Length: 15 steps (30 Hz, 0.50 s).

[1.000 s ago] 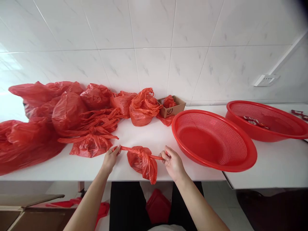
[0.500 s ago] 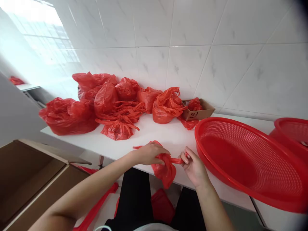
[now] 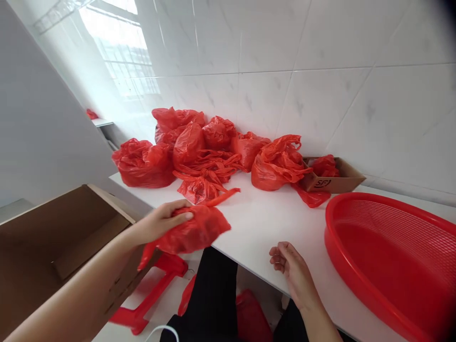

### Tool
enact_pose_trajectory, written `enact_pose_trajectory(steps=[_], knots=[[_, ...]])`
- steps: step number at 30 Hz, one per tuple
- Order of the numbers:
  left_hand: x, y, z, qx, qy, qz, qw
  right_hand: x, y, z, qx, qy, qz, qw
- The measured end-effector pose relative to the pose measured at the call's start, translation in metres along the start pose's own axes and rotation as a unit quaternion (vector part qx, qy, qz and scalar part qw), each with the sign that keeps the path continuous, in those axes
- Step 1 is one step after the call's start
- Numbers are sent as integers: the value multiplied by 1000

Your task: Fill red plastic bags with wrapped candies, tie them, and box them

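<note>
My left hand (image 3: 161,222) is closed on a small tied red plastic bag (image 3: 199,229), held above the table's front edge. Loose ends of the bag stick out on both sides of the grip, and what it contains is hidden. Over the white table (image 3: 245,223), my right hand (image 3: 291,266) has its fingers curled in, with nothing seen in them. Just beyond the held bag lies another small red bag (image 3: 195,189) with knotted ends.
Several red bags (image 3: 188,142) crowd the table by the tiled wall. A small carton (image 3: 342,179) holds red plastic. The big red basket (image 3: 356,259) stands at right. An open cardboard box (image 3: 89,247) is at lower left, beside a red stool (image 3: 153,294).
My left hand has carried the bag leftward, toward the cardboard box. My right hand has let go of the bag's end and is now apart from it. The view has turned left.
</note>
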State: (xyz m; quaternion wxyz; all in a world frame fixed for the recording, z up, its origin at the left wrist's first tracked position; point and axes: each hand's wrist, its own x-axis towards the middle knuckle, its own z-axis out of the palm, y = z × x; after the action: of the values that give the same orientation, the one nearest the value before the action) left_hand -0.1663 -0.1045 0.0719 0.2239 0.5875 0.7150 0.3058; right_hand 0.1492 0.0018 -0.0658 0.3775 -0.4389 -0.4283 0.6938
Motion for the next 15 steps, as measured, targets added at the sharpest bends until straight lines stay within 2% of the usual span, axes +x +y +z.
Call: enact_pose_trajectory(steps=[3, 5, 6, 9, 11, 13, 15], knots=[[-43, -40, -33, -76, 92, -121, 985, -1, 5, 20, -128, -49, -26, 990], [-75, -68, -53, -129, 121, -186, 967, 1, 9, 37, -196, -79, -41, 976], [-92, -80, -61, -156, 118, -219, 956, 2, 11, 47, -223, -95, -47, 969], [-136, -109, -79, -225, 40, -314, 921, 9, 22, 86, -290, -157, -80, 941], [-157, -121, -81, -257, -19, -353, 899, 13, 29, 119, -336, -214, -124, 909], [-172, -128, -76, -276, -51, -358, 891, 14, 36, 155, -378, -286, -181, 862], [-181, -133, -68, -271, -78, -340, 897, 14, 42, 195, -413, -352, -246, 803]])
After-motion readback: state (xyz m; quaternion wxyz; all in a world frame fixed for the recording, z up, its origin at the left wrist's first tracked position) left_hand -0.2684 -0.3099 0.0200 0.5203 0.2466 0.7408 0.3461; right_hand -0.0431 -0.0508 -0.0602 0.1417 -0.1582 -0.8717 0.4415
